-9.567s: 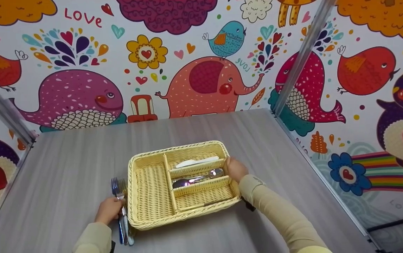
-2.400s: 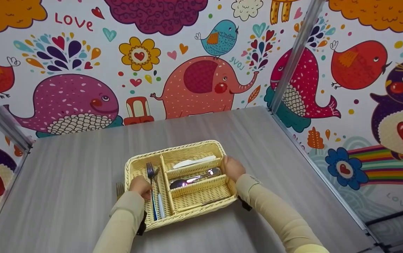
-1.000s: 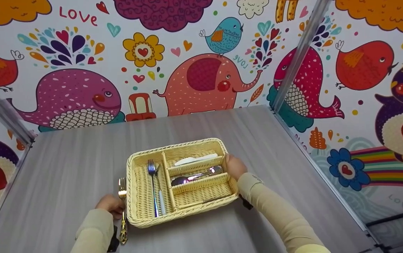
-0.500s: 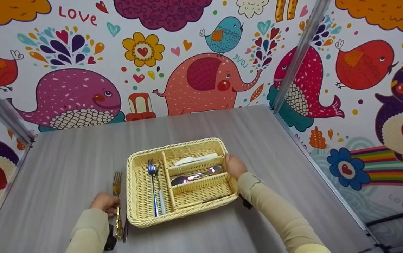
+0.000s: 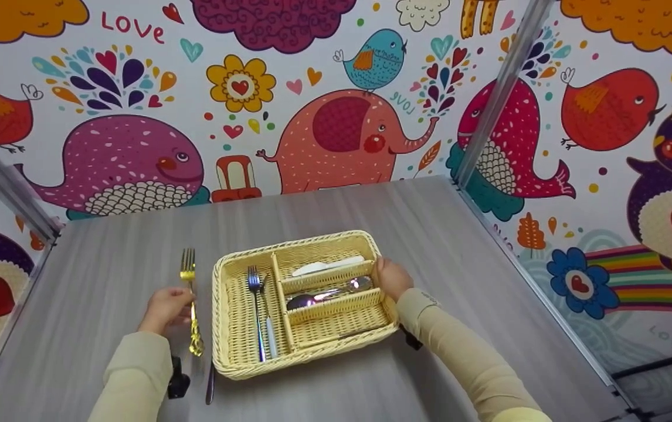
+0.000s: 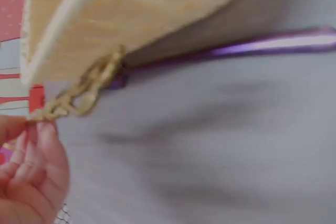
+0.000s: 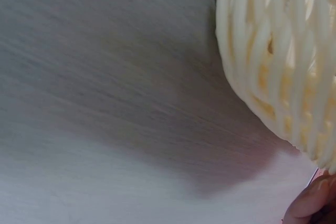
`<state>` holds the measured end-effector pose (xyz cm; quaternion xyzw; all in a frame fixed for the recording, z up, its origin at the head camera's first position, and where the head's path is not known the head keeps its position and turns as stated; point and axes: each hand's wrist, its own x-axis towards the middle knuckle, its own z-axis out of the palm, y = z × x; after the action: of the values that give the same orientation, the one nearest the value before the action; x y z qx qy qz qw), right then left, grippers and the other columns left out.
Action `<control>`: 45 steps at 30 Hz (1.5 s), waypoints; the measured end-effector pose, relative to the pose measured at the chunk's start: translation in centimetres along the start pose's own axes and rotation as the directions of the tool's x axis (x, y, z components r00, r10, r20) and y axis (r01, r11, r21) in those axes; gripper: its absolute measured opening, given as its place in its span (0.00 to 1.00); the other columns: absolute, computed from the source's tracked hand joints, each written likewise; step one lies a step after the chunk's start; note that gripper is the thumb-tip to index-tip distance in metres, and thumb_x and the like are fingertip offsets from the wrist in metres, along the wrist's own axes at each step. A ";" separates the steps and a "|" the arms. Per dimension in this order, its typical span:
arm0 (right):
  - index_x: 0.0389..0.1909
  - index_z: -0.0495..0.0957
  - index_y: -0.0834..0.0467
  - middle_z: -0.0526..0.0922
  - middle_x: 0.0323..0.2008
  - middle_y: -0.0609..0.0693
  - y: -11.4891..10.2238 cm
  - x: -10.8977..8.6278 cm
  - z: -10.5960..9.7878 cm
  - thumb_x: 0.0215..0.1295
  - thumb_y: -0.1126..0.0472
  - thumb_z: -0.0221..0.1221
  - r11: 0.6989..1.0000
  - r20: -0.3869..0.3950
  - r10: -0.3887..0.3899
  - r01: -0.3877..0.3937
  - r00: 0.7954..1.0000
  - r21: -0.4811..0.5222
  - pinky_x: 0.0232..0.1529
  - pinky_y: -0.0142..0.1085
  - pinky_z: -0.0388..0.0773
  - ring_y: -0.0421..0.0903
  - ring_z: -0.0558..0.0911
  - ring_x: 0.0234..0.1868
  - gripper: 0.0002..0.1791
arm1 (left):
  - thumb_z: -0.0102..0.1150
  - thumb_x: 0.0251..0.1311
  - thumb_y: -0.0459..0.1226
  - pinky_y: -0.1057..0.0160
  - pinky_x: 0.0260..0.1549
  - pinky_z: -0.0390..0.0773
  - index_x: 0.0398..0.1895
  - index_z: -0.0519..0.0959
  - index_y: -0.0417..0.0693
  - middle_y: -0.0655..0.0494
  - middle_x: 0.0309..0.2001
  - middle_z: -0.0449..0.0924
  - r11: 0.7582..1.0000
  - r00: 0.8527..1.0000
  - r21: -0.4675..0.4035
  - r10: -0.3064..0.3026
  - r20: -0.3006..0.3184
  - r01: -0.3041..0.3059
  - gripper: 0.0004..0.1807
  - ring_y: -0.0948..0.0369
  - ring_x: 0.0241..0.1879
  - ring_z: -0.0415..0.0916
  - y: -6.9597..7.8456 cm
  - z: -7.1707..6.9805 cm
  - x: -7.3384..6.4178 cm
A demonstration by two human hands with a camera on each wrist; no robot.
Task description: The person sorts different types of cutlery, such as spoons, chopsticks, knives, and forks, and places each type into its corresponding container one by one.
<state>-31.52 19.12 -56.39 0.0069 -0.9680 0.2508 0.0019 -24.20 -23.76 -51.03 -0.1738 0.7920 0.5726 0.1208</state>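
Observation:
My left hand [image 5: 166,308] pinches a gold fork [image 5: 194,328] by its handle, tines pointing away, left of a wicker cutlery basket [image 5: 312,356]. The fork's ornate handle end [image 6: 89,87] sticks out past the fingers in the left wrist view. On the basket's right rim, my right hand [image 5: 393,279] keeps its grip; only part of that hand [image 7: 315,203] shows in the right wrist view. Inside the left compartment lie a blue fork [image 5: 255,305] and a white-handled utensil [image 5: 271,337]. A purple-handled utensil [image 6: 262,44] rests on the table beside the basket, its far end hidden.
A white knife [image 5: 327,265] lies in the basket's back right compartment, spoons [image 5: 330,295] in the middle one. The grey table [image 5: 107,264] is bordered by patterned walls and a metal rail [image 5: 538,293] at right.
The blue fork and white-handled utensil have gone from beside the basket into its left compartment. Since then my left hand has picked up the gold fork and moved it left and away from me.

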 end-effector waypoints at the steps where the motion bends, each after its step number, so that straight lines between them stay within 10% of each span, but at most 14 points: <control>1: 0.40 0.77 0.68 0.81 0.38 0.64 0.1 0.0 0.0 0.74 0.53 0.31 1.000 0.001 0.003 -0.003 1.000 0.004 0.46 0.51 0.72 0.62 0.79 0.43 0.29 | 0.46 0.58 0.31 0.69 0.19 0.76 0.38 0.70 0.28 0.59 0.19 0.72 1.000 1.000 -0.007 0.017 0.005 -0.017 0.11 0.67 0.18 0.72 0.4 0.2 0.0; 13: 0.37 0.75 0.70 0.80 0.33 0.65 2.5 1.9 1.7 0.74 0.51 0.28 0.996 -0.039 -0.091 0.090 0.995 -0.026 0.41 0.52 0.73 0.63 0.79 0.38 0.32 | 0.49 0.56 0.28 0.70 0.18 0.77 0.48 0.64 0.26 0.53 0.24 0.73 0.996 0.977 -0.044 0.083 0.194 -0.076 0.18 0.66 0.18 0.73 4.1 4.7 0.3; 20: 0.37 0.77 0.69 0.81 0.35 0.66 1.2 1.2 0.5 0.74 0.52 0.32 0.998 0.004 0.052 -0.052 0.999 0.021 0.44 0.54 0.72 0.64 0.78 0.41 0.30 | 0.51 0.50 0.22 0.71 0.14 0.75 0.44 0.63 0.26 0.53 0.18 0.69 1.000 0.963 0.001 0.020 0.269 -0.021 0.16 0.66 0.13 0.70 4.1 8.5 1.0; 34: 0.40 0.77 0.69 0.81 0.40 0.64 0.0 -0.1 -0.2 0.74 0.54 0.31 1.000 -0.010 0.019 -0.018 1.000 0.014 0.47 0.51 0.72 0.62 0.78 0.45 0.29 | 0.44 0.41 0.18 0.71 0.06 0.69 0.38 0.64 0.29 0.52 0.14 0.65 0.995 0.990 0.082 -0.061 0.130 0.051 0.16 0.64 0.08 0.65 1.8 12.0 1.8; 40: 0.40 0.78 0.67 0.81 0.41 0.63 -0.2 -0.1 -0.1 0.74 0.53 0.32 0.999 -0.007 0.033 -0.033 0.999 0.026 0.48 0.50 0.71 0.61 0.78 0.46 0.29 | 0.45 0.42 0.18 0.71 0.07 0.70 0.16 0.67 0.38 0.54 0.09 0.66 0.990 0.992 0.142 -0.034 0.121 0.016 0.10 0.64 0.06 0.66 1.7 12.3 1.7; 45: 0.43 0.73 0.66 0.81 0.38 0.61 2.0 0.9 1.1 0.74 0.51 0.25 0.984 -0.057 -0.162 0.156 0.985 -0.089 0.44 0.47 0.73 0.58 0.79 0.41 0.30 | 0.43 0.42 0.20 0.70 0.07 0.70 0.10 0.64 0.44 0.54 0.07 0.66 0.987 0.992 0.160 -0.045 0.117 0.026 0.14 0.64 0.06 0.66 1.6 12.3 1.9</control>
<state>-32.49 20.31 -58.27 0.0761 -0.9736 0.2087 0.0529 -26.66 -11.94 -54.27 -0.1430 0.8230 0.5151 0.1918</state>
